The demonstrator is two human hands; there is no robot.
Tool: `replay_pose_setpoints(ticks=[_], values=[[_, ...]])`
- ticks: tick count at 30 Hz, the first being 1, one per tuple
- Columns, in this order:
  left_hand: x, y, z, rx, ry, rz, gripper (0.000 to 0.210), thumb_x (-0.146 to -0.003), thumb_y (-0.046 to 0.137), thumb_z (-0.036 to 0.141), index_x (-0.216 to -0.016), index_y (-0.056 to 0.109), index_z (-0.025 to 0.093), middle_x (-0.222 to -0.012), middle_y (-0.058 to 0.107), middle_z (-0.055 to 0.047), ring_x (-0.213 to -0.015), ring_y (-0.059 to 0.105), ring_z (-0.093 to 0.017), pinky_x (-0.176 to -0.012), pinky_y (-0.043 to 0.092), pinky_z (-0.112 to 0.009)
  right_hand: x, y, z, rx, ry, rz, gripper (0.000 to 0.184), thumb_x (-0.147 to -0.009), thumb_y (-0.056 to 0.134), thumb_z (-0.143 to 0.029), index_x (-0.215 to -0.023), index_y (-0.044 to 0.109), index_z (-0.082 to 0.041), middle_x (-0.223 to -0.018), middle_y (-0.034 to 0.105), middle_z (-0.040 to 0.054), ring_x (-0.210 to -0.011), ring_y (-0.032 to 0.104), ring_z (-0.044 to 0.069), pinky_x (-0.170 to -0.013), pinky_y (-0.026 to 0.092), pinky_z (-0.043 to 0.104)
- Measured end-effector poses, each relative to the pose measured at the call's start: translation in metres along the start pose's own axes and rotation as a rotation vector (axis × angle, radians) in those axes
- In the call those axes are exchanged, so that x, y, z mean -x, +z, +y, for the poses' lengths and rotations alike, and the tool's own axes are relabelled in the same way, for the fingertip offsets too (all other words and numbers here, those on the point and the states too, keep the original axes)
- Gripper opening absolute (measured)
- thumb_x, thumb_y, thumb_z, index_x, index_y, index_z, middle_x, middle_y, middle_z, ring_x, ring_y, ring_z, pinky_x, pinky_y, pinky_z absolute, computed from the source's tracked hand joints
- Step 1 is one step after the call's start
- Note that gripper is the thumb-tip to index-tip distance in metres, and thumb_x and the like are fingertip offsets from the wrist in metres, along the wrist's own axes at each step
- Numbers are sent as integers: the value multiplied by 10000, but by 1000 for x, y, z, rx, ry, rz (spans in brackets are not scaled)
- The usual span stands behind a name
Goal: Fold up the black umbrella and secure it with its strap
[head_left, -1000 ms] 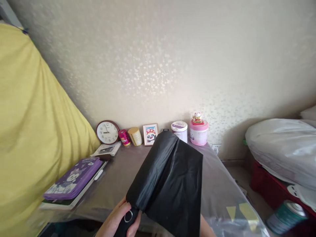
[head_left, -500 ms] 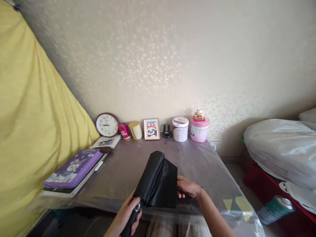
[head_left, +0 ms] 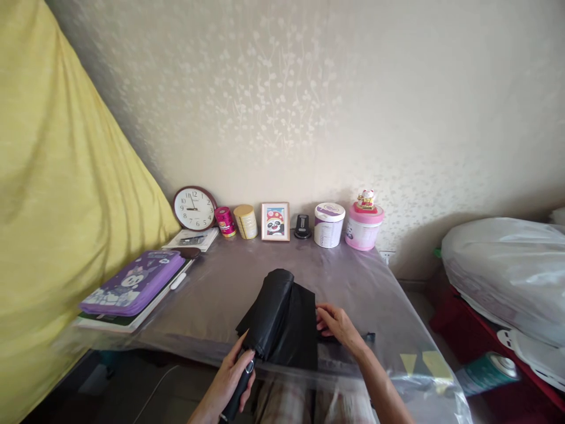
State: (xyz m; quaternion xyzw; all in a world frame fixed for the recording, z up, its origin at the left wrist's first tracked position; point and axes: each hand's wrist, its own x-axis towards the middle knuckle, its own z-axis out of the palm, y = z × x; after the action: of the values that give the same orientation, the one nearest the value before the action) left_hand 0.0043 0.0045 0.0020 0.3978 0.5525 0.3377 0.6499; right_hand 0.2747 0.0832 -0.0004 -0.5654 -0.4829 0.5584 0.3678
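Note:
A black folding umbrella (head_left: 271, 315) lies tilted over the front of the table, its canopy folded and loosely gathered. My left hand (head_left: 232, 380) is wrapped around its dark handle, just below the canopy. To the right, a flap of black fabric (head_left: 304, 321) spreads out from the folds. My right hand (head_left: 338, 327) is at that flap's outer edge with curled fingers that appear to pinch it; the fingertips are partly hidden. Beneath my right wrist, a dark strip (head_left: 369, 337) lies on the table; I cannot tell what it is.
A clear plastic cover lies over the table (head_left: 212, 300). Along the wall stand a clock (head_left: 194, 208), a picture frame (head_left: 275, 222), a white tub (head_left: 329, 227) and a pink-lidded tub (head_left: 364, 228). A purple case (head_left: 132, 282) rests on books at left. A spray can (head_left: 489, 372) is at lower right.
A fold of the canopy now sticks out on the left near my left hand. My right hand has shifted slightly upward, uncovering more of the dark strip. The view has tilted a little.

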Motion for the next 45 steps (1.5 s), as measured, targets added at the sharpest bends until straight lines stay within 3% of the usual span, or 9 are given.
replay_pose_setpoints(ticks=[6,12,16,21,29,37,41,45], values=[[-5,-1,-6,22,-7,-4,1008,-695,504,649,-1429,14,161,-501,460,56,-312,402,-86,-309,295,-165,-5,22,0,128,15,117,531,-760,475,-483,-1141,461,-113,-713,534,29,-583,552,151,-450,479,268],[-4,-1,-8,21,20,-19,948,-740,477,616,-1431,-1,177,-516,467,48,-325,407,-92,-313,314,-173,-13,28,11,199,-158,316,411,-693,545,-475,-901,585,-124,-691,581,62,-648,557,173,-499,413,232],[-2,-1,-9,7,54,-34,905,-779,432,593,-1424,-63,196,-527,474,41,-331,401,-101,-312,331,-189,-9,32,3,18,-140,212,552,-709,512,-555,-1033,556,-109,-657,553,32,-575,514,143,-459,361,222],[-1,1,-8,-14,38,-29,781,-828,372,554,-1421,-56,279,-534,457,46,-347,409,-104,-316,331,-183,-10,47,-23,-215,-103,145,687,-643,600,-544,-1136,469,-84,-654,493,-4,-576,471,111,-500,376,211],[1,1,-8,-119,0,1,675,-882,308,507,-1390,-117,374,-539,465,53,-368,435,-107,-318,346,-173,-24,83,-57,-231,-142,102,758,-610,623,-524,-1172,426,-56,-622,411,-34,-586,440,98,-539,424,221],[5,2,7,-198,-16,15,637,-916,285,401,-1408,-110,314,-487,439,52,-364,435,-107,-321,355,-166,-42,104,-55,-133,-187,69,721,-668,574,-511,-1193,407,-45,-635,498,-9,-576,499,117,-587,443,256],[6,-2,7,-179,-7,-17,660,-910,286,442,-1402,-136,313,-491,445,53,-362,428,-101,-326,353,-164,-37,101,-46,-151,-257,-59,654,-770,488,-515,-1234,361,-72,-854,608,87,-757,577,152,-713,450,279],[4,-4,2,-153,21,-36,708,-883,310,509,-1399,-137,321,-521,446,54,-376,445,-107,-332,361,-175,-32,97,-31,-116,-368,-141,513,-776,529,-403,-1200,416,-138,-988,598,89,-858,558,148,-788,440,291]])
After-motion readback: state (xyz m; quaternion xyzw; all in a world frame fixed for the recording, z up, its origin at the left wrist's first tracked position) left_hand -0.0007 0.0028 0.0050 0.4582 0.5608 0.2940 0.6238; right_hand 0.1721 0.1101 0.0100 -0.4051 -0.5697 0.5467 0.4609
